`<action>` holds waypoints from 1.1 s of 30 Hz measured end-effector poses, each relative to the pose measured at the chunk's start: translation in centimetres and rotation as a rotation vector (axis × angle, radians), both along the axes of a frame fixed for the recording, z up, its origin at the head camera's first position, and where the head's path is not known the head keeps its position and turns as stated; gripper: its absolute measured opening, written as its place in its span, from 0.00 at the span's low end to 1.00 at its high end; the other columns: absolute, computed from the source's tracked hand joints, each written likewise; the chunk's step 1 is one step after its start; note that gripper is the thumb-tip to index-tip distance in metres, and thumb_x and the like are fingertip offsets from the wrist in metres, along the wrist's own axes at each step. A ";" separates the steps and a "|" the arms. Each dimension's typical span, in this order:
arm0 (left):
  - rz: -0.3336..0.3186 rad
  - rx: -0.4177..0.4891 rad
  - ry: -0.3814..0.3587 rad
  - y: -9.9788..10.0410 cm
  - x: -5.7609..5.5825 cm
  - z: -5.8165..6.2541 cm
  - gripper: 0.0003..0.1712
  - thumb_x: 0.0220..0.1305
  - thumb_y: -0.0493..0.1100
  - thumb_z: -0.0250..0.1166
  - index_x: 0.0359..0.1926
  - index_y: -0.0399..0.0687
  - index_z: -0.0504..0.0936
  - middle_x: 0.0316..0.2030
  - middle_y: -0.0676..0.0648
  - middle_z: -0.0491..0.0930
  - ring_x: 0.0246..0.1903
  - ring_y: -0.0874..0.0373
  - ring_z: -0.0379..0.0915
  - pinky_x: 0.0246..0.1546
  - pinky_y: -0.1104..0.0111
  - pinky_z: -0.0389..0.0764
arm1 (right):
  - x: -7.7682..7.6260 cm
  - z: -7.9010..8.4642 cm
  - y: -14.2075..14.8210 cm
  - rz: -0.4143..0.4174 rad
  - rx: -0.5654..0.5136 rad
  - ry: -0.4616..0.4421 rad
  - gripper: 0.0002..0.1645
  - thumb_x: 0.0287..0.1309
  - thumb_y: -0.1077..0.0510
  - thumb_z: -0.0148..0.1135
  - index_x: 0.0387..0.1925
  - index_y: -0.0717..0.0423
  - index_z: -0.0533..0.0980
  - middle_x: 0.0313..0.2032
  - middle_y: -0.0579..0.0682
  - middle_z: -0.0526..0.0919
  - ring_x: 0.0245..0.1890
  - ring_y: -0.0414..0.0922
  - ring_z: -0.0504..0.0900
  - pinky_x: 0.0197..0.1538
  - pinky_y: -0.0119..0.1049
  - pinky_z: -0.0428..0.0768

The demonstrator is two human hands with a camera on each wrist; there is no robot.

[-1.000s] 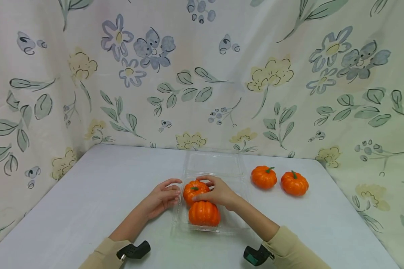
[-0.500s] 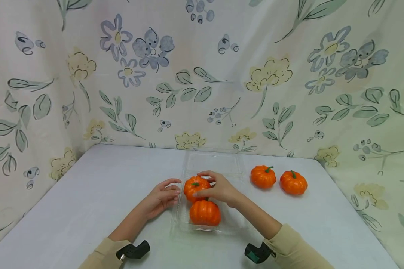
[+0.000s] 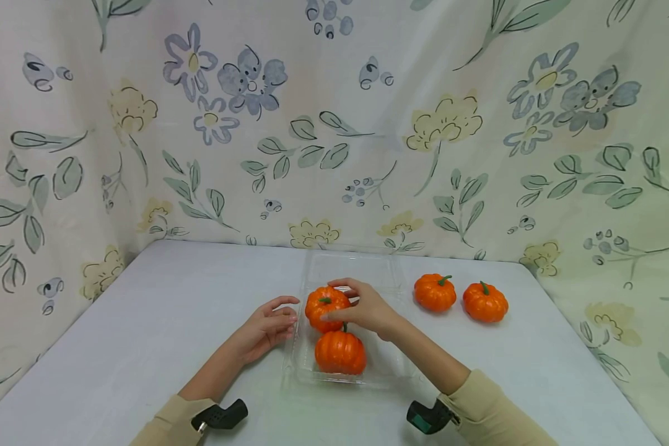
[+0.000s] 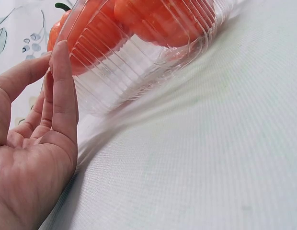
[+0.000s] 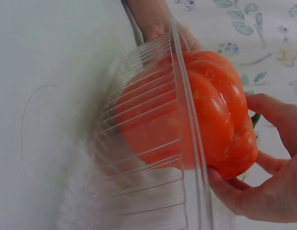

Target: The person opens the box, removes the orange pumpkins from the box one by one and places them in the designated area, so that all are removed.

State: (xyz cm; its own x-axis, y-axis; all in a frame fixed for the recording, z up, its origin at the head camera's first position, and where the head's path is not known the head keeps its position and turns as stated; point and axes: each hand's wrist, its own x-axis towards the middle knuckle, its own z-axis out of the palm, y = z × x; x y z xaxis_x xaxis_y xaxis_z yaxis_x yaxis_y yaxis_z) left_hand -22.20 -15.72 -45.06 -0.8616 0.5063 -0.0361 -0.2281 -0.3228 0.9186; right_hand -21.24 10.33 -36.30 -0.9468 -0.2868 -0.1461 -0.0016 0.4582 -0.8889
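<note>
My right hand (image 3: 370,310) grips an orange toy pumpkin (image 3: 316,310) in the clear plastic box (image 3: 387,365), thumb at its near side and fingers behind it. A second orange pumpkin (image 3: 340,354) sits in the box just in front of the held one. My left hand (image 3: 267,331) rests along the box's left side. In the left wrist view, its straight fingers (image 4: 63,96) reach the ribbed wall (image 4: 124,72). Through the ribbed plastic the right wrist view shows orange pumpkin flesh (image 5: 211,105), with right-hand fingers (image 5: 270,108) around the far end.
The box's clear lid (image 3: 351,269) lies folded back behind it. Two more pumpkins, one (image 3: 435,293) nearer the box and another (image 3: 485,302) farther right, rest on the white table (image 3: 173,310). A floral curtain (image 3: 334,186) hangs behind the table.
My right hand has moved the held pumpkin back and slightly right, so more of the front pumpkin's top shows. My left hand has stayed beside the box.
</note>
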 end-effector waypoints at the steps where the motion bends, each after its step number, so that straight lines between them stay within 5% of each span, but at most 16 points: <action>1: 0.001 -0.002 0.000 0.0 0.0 0.0 0.17 0.77 0.29 0.56 0.60 0.47 0.71 0.38 0.53 0.79 0.30 0.65 0.81 0.39 0.75 0.86 | 0.0 0.1 0.0 -0.002 -0.002 -0.001 0.39 0.56 0.55 0.79 0.68 0.51 0.76 0.60 0.60 0.79 0.58 0.55 0.80 0.58 0.53 0.86; 33: -0.005 0.004 -0.003 0.0 0.0 0.1 0.16 0.77 0.29 0.55 0.60 0.47 0.71 0.37 0.53 0.79 0.29 0.65 0.80 0.39 0.75 0.86 | -0.5 1.7 1.3 -0.002 -0.028 -0.008 0.39 0.58 0.54 0.78 0.70 0.50 0.74 0.63 0.63 0.76 0.60 0.58 0.78 0.62 0.58 0.83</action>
